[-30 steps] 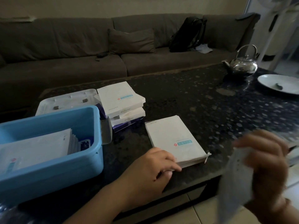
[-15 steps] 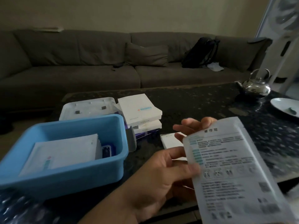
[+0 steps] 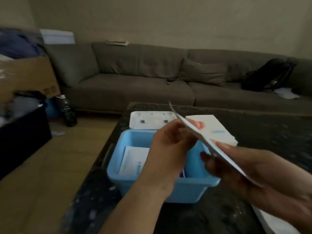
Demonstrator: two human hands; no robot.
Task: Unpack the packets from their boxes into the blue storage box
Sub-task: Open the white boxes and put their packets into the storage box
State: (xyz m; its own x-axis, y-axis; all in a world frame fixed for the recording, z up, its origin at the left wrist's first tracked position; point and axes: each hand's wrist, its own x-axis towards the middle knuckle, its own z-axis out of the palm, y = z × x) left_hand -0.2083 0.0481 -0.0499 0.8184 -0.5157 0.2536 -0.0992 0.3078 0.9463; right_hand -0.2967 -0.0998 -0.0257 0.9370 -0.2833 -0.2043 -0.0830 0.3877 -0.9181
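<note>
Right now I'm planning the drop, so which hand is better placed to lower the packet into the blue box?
Left, probably. The left hand grips the packet directly over the blue box; the right hand holds its near end beyond the box's right rim.

Dim, soft indoor light, with no hard shadows and no glare.
Motion blur smears the hands and the dark table [image 3: 253, 125]; the sofa [image 3: 135, 78] stays fairly sharp, while wide-angle distortion bends and stretches the frame's edges.
</note>
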